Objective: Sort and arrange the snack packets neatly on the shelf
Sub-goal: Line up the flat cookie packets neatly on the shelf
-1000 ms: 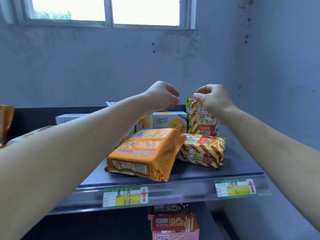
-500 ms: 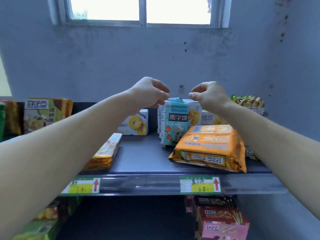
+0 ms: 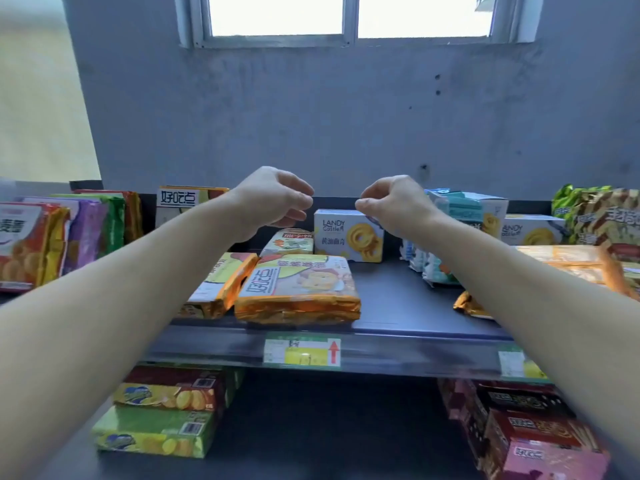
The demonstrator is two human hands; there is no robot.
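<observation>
So right now both hands are up over the shelf [image 3: 398, 292] with nothing in them. The left hand [image 3: 273, 199] has its fingers loosely curled and empty. The right hand [image 3: 398, 204] is much the same, thumb and forefinger close together, but no packet between them as far as the view shows.

The stuff to sort is all below and around the hands. A cookie box [image 3: 348, 237] stands upright right under the gap between them, just below the right hand's fingertips. Under the left hand there's a small packet [image 3: 287, 241] leaning back, and in front of it, nearer the person, a big flat packet [image 3: 298, 289] lying face up at the shelf's front edge, with a second flat packet [image 3: 221, 282] touching its left side. Under the right forearm an orange packet [image 3: 561, 258] lies flat too. Far out past the left hand, the upright row [image 3: 79, 230] already looks tidy.

Looks like an in-between step: hands free, picking the next thing to fix. Best guess is the flat ones under the left hand come next, which would mean dropping both hands, gripping a packet by its edges and standing it up next to its matches.
</observation>
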